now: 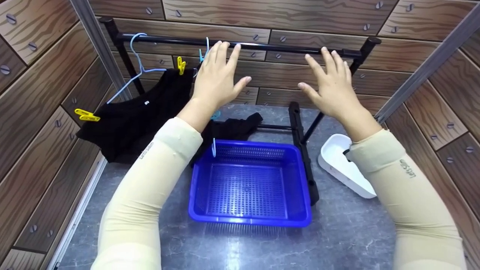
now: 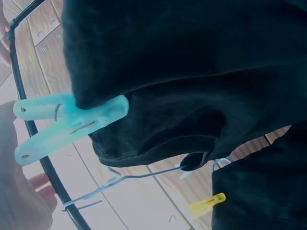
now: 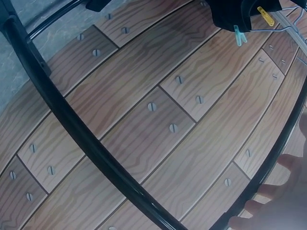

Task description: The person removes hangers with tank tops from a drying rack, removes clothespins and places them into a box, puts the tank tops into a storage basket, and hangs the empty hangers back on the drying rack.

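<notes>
My left hand (image 1: 215,77) is raised, fingers straight and spread, in front of a black clothes rack's top bar (image 1: 277,47); it holds nothing. My right hand (image 1: 333,86) is spread the same way near the bar's right end, also holding nothing. Contact with the bar cannot be told. A black garment (image 1: 146,112) hangs from a blue hanger (image 1: 153,70), with yellow clothespins (image 1: 87,115) clipped on it. Beside my left hand, black cloth (image 2: 158,115) carries a teal clothespin (image 2: 96,115). My left arm hides part of the hanging cloth in the head view.
A blue plastic basket (image 1: 251,221) stands on the grey floor (image 1: 210,247) between my arms. To its right lies a white container (image 1: 343,174), partly behind my right sleeve. The rack's black foot (image 1: 309,180) runs beside the basket. Wood-patterned walls (image 1: 322,22) surround the rack.
</notes>
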`<state>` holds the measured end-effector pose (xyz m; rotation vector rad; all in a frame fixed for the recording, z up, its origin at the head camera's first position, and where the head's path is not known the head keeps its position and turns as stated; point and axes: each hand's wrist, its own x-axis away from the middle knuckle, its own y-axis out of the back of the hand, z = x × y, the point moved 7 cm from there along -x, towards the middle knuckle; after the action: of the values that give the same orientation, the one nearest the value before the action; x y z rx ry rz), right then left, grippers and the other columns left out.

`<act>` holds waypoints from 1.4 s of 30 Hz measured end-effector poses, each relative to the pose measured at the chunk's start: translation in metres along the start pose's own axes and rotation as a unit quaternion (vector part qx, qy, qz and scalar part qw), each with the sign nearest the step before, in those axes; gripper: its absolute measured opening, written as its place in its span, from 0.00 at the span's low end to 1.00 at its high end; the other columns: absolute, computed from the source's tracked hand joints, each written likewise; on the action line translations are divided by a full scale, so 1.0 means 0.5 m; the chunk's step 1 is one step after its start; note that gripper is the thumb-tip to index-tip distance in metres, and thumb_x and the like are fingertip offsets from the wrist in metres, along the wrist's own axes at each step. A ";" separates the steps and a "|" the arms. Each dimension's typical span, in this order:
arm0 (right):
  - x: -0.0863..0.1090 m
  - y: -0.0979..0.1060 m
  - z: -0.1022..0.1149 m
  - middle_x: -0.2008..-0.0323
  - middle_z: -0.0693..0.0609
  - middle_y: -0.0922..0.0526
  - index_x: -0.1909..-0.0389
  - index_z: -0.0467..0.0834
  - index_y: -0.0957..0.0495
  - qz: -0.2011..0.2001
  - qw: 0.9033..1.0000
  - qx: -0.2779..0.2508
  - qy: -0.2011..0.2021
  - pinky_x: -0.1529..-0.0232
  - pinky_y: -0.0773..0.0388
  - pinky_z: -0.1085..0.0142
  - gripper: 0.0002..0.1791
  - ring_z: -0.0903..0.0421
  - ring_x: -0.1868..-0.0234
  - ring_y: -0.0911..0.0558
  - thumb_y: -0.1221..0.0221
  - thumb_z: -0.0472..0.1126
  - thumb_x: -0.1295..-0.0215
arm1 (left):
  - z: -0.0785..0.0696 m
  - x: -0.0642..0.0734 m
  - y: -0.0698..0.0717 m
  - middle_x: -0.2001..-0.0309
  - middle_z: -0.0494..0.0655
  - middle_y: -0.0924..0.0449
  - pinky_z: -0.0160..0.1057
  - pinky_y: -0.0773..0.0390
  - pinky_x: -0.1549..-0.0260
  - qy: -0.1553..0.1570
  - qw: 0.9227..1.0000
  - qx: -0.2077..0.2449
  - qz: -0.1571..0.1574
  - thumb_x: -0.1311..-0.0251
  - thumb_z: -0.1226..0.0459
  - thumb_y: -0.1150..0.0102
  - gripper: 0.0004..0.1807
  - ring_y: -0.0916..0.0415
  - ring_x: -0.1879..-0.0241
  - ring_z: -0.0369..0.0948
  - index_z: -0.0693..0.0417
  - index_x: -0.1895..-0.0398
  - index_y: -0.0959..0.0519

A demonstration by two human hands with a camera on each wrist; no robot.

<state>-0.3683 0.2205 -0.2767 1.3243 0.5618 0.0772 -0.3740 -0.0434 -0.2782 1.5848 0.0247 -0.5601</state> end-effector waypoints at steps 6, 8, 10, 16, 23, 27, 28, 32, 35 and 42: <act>-0.010 0.005 -0.006 0.24 0.39 0.50 0.21 0.49 0.47 -0.058 0.998 0.025 0.011 0.28 0.59 0.40 0.40 0.35 0.25 0.52 0.49 0.61 0.27 | 0.001 -0.005 0.005 0.23 0.60 0.55 0.47 0.63 0.25 0.001 1.000 -0.024 0.006 0.29 0.36 0.66 0.45 0.60 0.23 0.54 0.53 0.19 0.55; -0.014 0.007 -0.009 0.26 0.39 0.46 0.22 0.47 0.45 -0.083 0.996 0.035 0.019 0.28 0.54 0.41 0.40 0.35 0.28 0.48 0.47 0.60 0.28 | 0.001 -0.005 0.005 0.23 0.61 0.55 0.47 0.63 0.25 0.000 1.000 -0.029 0.005 0.28 0.36 0.64 0.45 0.59 0.23 0.54 0.53 0.19 0.55; -0.017 0.009 -0.011 0.28 0.39 0.43 0.23 0.45 0.44 -0.103 0.993 0.043 0.026 0.30 0.51 0.42 0.40 0.35 0.30 0.45 0.47 0.60 0.28 | -0.001 -0.005 0.006 0.24 0.61 0.54 0.47 0.63 0.25 -0.002 1.000 -0.028 0.001 0.28 0.38 0.62 0.44 0.59 0.23 0.55 0.54 0.19 0.54; -0.023 0.009 -0.017 0.32 0.38 0.40 0.24 0.44 0.40 -0.128 0.990 0.039 0.034 0.33 0.47 0.43 0.39 0.36 0.33 0.43 0.46 0.59 0.29 | -0.005 -0.005 0.007 0.22 0.60 0.58 0.48 0.60 0.25 0.000 1.000 -0.030 -0.002 0.28 0.40 0.60 0.43 0.56 0.24 0.54 0.54 0.20 0.54; -0.026 0.021 -0.026 0.32 0.38 0.38 0.27 0.44 0.36 -0.152 0.987 0.022 0.049 0.29 0.48 0.49 0.35 0.37 0.31 0.41 0.44 0.55 0.29 | -0.002 -0.010 0.002 0.21 0.56 0.60 0.47 0.67 0.25 0.001 1.000 -0.024 0.009 0.28 0.39 0.61 0.44 0.65 0.21 0.53 0.53 0.19 0.57; -0.028 0.014 -0.032 0.27 0.39 0.42 0.25 0.46 0.38 -0.136 0.989 0.022 0.049 0.25 0.53 0.52 0.35 0.39 0.26 0.44 0.46 0.56 0.28 | 0.004 -0.009 0.001 0.21 0.56 0.60 0.47 0.68 0.26 0.004 1.000 -0.009 0.011 0.30 0.39 0.59 0.45 0.70 0.21 0.53 0.52 0.19 0.58; -0.028 0.012 -0.034 0.26 0.39 0.42 0.25 0.46 0.39 -0.131 0.990 0.023 0.049 0.25 0.54 0.52 0.36 0.39 0.26 0.45 0.46 0.57 0.28 | 0.005 -0.009 -0.001 0.21 0.56 0.60 0.47 0.68 0.26 0.002 1.000 -0.009 0.010 0.30 0.40 0.58 0.46 0.70 0.21 0.53 0.52 0.19 0.58; -0.027 0.009 -0.035 0.26 0.38 0.42 0.24 0.46 0.42 -0.120 0.991 0.031 0.053 0.24 0.57 0.53 0.37 0.39 0.25 0.46 0.45 0.56 0.28 | 0.006 -0.009 -0.004 0.21 0.57 0.61 0.48 0.67 0.25 -0.006 1.000 -0.021 0.006 0.32 0.39 0.56 0.48 0.69 0.21 0.54 0.52 0.19 0.59; -0.028 0.011 -0.033 0.26 0.37 0.42 0.23 0.45 0.44 -0.116 0.991 0.039 0.054 0.24 0.56 0.53 0.40 0.38 0.25 0.45 0.44 0.56 0.29 | 0.008 -0.008 -0.005 0.21 0.58 0.61 0.48 0.66 0.25 -0.009 0.999 -0.032 0.002 0.33 0.39 0.55 0.48 0.69 0.21 0.54 0.52 0.19 0.60; -0.029 0.015 -0.033 0.27 0.37 0.41 0.23 0.41 0.44 -0.114 0.991 0.047 0.049 0.25 0.53 0.52 0.40 0.37 0.26 0.44 0.45 0.56 0.28 | 0.004 -0.008 -0.005 0.21 0.59 0.61 0.48 0.65 0.25 -0.018 0.999 -0.029 -0.005 0.33 0.40 0.53 0.49 0.69 0.21 0.55 0.54 0.19 0.60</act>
<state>-0.3861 0.2321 -0.2672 1.3442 0.8044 -0.0740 -0.3789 -0.0439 -0.2791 1.5194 0.0223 -0.5904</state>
